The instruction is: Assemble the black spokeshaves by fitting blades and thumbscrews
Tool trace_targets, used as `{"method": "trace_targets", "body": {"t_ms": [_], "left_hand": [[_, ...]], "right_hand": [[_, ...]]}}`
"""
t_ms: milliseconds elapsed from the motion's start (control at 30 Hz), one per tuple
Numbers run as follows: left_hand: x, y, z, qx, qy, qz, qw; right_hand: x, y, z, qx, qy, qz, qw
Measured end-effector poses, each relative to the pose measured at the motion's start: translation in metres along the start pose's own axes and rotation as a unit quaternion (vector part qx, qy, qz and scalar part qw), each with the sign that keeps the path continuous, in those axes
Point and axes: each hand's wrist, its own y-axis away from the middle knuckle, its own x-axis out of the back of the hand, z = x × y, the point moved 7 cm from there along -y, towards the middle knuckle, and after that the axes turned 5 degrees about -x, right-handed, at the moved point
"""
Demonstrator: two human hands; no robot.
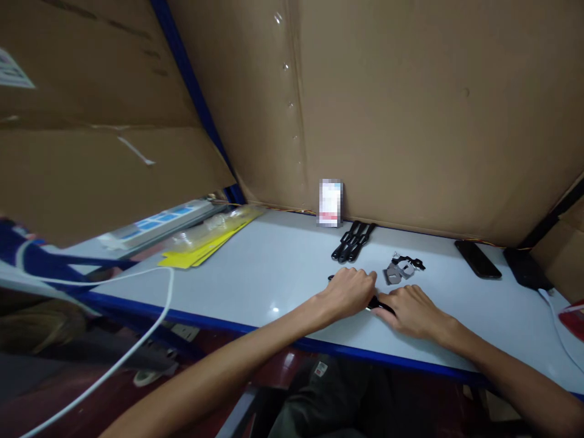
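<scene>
My left hand (350, 292) is closed round a slim black handle-like piece (382, 304), low over the front of the table. One dark rounded end of it seems to stick out on the far side of that hand. My right hand (410, 311) grips the near part of the same piece, its thumb lying along it. The two fists almost touch, so most of the piece is hidden. Just beyond them lie small grey and black metal parts (401, 267). A bundle of similar long black handles (353, 242) rests side by side farther back.
Against the cardboard wall (410, 121) stands a small blurred card or box (330, 204). Yellow sheets with clear plastic bags (205, 243) lie at left, near a white power strip (159, 222). A dark phone (478, 260) and a black device (527, 269) with a white cable are at right.
</scene>
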Motion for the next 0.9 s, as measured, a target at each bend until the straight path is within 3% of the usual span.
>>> {"method": "trace_targets", "body": {"t_ms": [200, 333, 600, 900], "left_hand": [[0.008, -0.002, 0.007, -0.193, -0.11, -0.015, 0.975], [0.01, -0.005, 0.002, -0.258, -0.133, 0.003, 0.957], [0.001, -0.009, -0.014, -0.288, -0.156, 0.015, 0.945], [-0.006, 0.002, -0.018, -0.255, -0.053, 0.059, 0.964]], "right_hand": [[0.004, -0.004, 0.02, 0.046, 0.001, -0.009, 0.999], [0.003, -0.006, 0.031, 0.029, 0.023, -0.008, 0.999], [-0.003, -0.009, 0.038, 0.009, 0.014, -0.001, 1.0], [-0.005, -0.002, 0.02, 0.005, 0.018, 0.053, 0.998]]}}
